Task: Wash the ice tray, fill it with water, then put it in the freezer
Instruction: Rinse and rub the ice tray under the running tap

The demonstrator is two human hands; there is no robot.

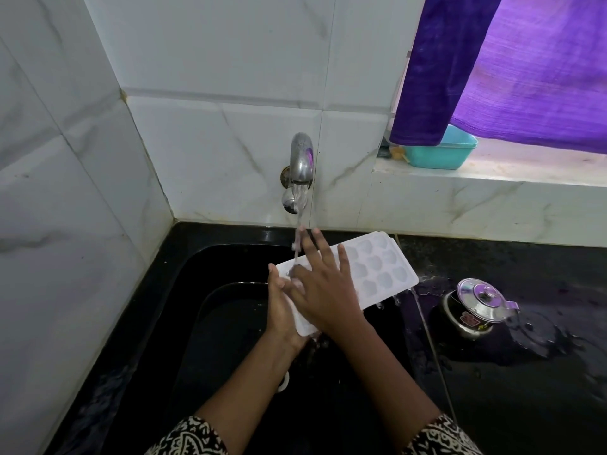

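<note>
Over black sink (pixel 197 290), ice tray (pixel 377 267) under right hand (pixel 323 290)

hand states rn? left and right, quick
Left hand: closed on the near-left end of the ice tray, holding it under the tap stream.
Right hand: open, fingers spread, palm flat on the tray's top, not gripping.

Head view, looking down, sink (pixel 230 323) close
</note>
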